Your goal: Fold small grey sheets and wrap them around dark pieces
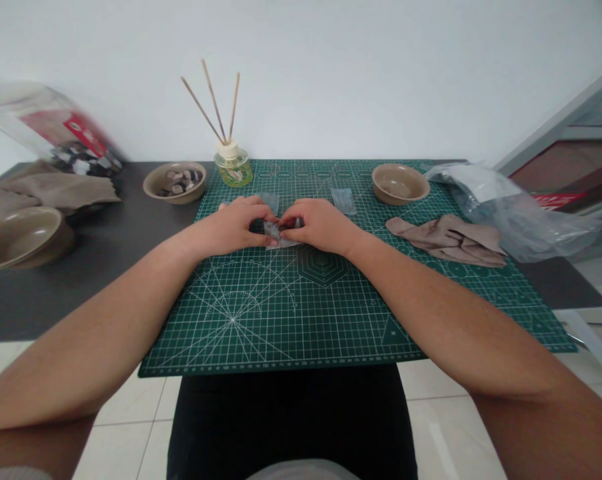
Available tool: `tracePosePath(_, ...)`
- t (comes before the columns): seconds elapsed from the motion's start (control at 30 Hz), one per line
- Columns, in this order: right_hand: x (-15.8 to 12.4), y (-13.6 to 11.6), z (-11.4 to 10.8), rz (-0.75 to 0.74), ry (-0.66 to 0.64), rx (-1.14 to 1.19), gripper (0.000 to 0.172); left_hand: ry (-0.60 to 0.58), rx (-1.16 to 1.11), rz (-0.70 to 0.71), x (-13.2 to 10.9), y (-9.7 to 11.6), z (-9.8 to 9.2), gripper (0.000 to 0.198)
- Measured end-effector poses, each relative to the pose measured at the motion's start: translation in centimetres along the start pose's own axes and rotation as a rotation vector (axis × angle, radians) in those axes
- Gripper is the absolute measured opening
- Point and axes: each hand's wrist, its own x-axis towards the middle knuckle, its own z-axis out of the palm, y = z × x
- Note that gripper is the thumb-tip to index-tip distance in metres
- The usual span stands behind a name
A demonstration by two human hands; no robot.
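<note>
Both my hands meet over the middle of a green cutting mat [301, 313]. My left hand [238, 223] and my right hand [317, 223] have their fingers closed in a pinch on a small grey see-through packet [279, 235] that lies on the mat between them. What is inside the packet is hidden by my fingers. Two more small grey packets lie just beyond my hands, one [269, 201] behind the left hand and one [343, 199] behind the right.
A reed diffuser [232, 165] stands at the mat's far edge. A tan bowl of small pieces [177, 182] sits left of it, an empty tan bowl [399, 183] right. A beige cloth [448, 240] and clear plastic bag [511, 210] lie right. Stacked bowls [23, 237] and a tipped jar [55, 137] are far left.
</note>
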Motion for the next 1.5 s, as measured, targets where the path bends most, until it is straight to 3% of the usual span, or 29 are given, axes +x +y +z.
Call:
tracePosePath(0.67,0.0,0.0,-0.3,0.028,0.005,-0.083,0.019,-0.004,0.030,-0.005,-0.1,0.3,-0.1,0.039)
tracePosePath(1.1,0.0,-1.0,0.1,-0.040,-0.027,-0.115,0.023,-0.011,0.046,-0.043,-0.2,0.4,0.0,0.043)
tracePosePath(1.5,0.2,-0.5,0.7,0.000,0.033,-0.151,0.023,-0.019,0.065,-0.055,-0.2,0.6,-0.1,0.042)
